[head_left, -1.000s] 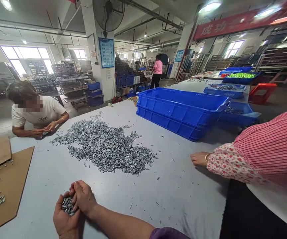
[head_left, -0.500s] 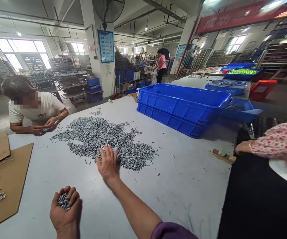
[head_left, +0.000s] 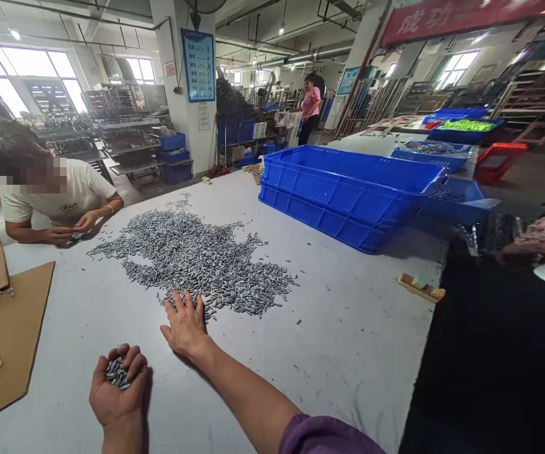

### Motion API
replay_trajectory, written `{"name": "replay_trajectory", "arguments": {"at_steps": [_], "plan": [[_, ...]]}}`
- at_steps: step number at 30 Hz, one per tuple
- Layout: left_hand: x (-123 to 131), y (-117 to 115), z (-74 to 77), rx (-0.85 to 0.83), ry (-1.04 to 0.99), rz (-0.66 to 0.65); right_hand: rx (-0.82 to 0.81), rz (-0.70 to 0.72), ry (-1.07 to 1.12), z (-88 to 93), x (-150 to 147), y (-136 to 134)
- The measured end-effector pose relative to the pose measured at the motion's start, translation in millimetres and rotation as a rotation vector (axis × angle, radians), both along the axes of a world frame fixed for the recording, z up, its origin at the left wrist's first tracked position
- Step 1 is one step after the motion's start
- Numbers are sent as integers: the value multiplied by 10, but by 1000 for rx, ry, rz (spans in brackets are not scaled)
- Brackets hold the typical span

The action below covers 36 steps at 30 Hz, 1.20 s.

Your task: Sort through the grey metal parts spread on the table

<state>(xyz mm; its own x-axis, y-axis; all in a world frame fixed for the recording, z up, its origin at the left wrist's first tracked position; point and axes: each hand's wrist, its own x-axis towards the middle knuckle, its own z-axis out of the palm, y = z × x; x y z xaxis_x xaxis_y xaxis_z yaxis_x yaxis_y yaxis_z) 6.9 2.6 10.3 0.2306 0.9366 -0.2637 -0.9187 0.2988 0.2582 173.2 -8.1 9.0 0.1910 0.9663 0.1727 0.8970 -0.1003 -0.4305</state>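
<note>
A wide heap of small grey spindle-shaped pieces [head_left: 197,252] lies spread over the white table [head_left: 339,353]. My right hand [head_left: 185,325] rests palm down at the heap's near edge, fingers spread, with its fingertips on the pieces. Closer to me, my left hand [head_left: 120,388] is turned palm up with its fingers curled round a handful of the same grey pieces [head_left: 118,373]. The pieces under my right palm, if any, are hidden.
Stacked blue crates [head_left: 343,202] stand on the table's far right. Brown boards [head_left: 12,340] with a few loose pieces lie at the left. A co-worker in a white shirt [head_left: 64,195] leans at the far left edge. A small block strip [head_left: 421,288] sits near the right edge.
My right hand has moved left and a little nearer along the heap's front edge. My left hand stays curled round its pieces. The co-worker's patterned sleeve at the right has drawn back.
</note>
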Motion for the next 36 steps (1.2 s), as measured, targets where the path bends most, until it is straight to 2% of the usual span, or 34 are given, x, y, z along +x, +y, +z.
{"name": "replay_trajectory", "arguments": {"at_steps": [6,9,11,18,22,25,28,31,34,36], "plan": [[6,1,25,-27,-26,-2,58,281,-63,21,-314,-129],[-4,15,10,-40,-37,22,43,436,-65,-16,-383,-137],[-13,27,-10,-42,-51,29,46,477,-47,-40,-389,-134],[-11,18,-30,-34,-70,16,86,460,34,-54,-352,-111],[5,-16,5,-29,-60,24,137,320,117,-71,-267,-34],[6,-37,18,-40,-50,40,105,260,144,-122,-184,-7],[6,-48,12,-55,-27,35,38,249,121,-173,-45,-69],[12,-48,2,-72,-30,23,-38,272,51,-145,275,-206],[17,-39,-7,-90,-61,26,-74,304,-77,3,763,-324],[13,-32,-18,-95,-83,30,-88,218,-133,136,1077,-327]]}}
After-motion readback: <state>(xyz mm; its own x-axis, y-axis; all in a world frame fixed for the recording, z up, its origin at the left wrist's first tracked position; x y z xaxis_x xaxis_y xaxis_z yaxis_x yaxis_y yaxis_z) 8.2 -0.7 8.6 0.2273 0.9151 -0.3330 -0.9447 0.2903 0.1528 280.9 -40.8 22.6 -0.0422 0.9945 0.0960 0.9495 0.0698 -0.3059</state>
